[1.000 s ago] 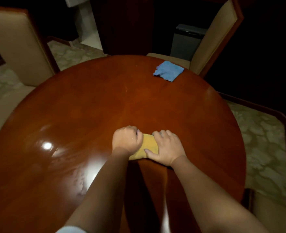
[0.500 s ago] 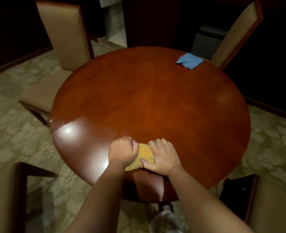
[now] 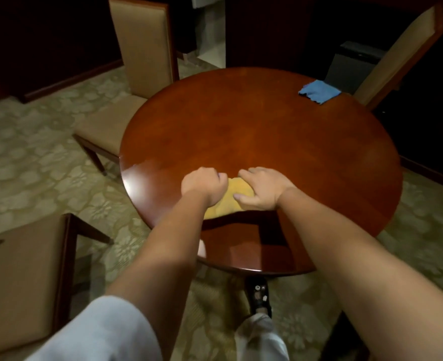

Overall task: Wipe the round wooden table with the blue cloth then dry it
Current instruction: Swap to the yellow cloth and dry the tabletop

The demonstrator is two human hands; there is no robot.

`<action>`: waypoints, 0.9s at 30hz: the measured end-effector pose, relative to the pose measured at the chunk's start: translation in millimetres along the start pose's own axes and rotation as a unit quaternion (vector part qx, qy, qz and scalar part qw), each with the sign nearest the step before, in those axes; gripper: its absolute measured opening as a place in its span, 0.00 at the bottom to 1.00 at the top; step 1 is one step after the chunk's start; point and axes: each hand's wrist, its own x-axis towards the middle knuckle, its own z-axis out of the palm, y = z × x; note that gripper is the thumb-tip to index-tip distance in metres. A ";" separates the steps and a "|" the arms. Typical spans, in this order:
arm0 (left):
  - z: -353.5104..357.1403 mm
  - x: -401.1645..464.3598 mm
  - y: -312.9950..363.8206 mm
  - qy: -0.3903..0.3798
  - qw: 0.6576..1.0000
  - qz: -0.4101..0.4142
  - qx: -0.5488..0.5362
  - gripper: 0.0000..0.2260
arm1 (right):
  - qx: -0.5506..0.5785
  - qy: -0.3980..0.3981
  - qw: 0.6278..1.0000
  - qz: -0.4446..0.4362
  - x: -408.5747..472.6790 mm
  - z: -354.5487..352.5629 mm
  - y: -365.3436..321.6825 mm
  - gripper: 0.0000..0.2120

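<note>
Tan upholstery fills the near-left corner: a chair seat (image 3: 19,290), w/ a second chair (image 3: 142,48) farther back, tucked just beside the round wooden table (image 3: 267,142) on patterned carpet. Moving right, the left hand (image 3: 203,186) is curled into a fist on a yellow cloth (image 3: 224,204), gripping its edge; touching it on the other side, the right hand (image 3: 263,190) presses down on the same cloth, fingers bent over it, thumb laid across. Both sit on the near-left part of the glossy top. Below, a shoe (image 3: 259,295) shows under the rim. Far right, the blue cloth (image 3: 319,91) lies at the table's back edge, well apart from both hands, in front of a third chair (image 3: 402,50). Judging by this, drying looks underway. Risk: the blue cloth sits close to the rim, so a wide sweep could knock it off; a bunched cloth may leave streaks.
</note>
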 end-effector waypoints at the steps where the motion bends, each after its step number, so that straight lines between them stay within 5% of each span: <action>1: -0.4 -2.8 -0.3 -0.015 1.000 -0.007 -0.010 0.19 | 0.003 -0.002 1.000 0.000 -2.9 -0.4 -2.4 0.40; 7: 53.4 -52.3 3.8 -0.070 0.996 -0.053 -0.019 0.21 | -0.025 -0.061 0.998 -0.020 -47.3 49.7 -23.0 0.39; 11: 85.7 -76.6 1.6 0.020 0.996 -0.075 -0.038 0.16 | -0.066 -0.021 0.997 -0.031 -62.1 81.8 -28.3 0.32; 20: 82.4 -29.6 -23.5 0.103 0.984 -0.132 -0.063 0.26 | -0.033 0.018 0.997 -0.072 8.0 84.2 -8.5 0.30; 27: 75.0 29.7 -48.4 0.080 0.978 -0.195 0.002 0.16 | -0.038 -0.038 0.991 -0.121 88.5 74.2 16.2 0.35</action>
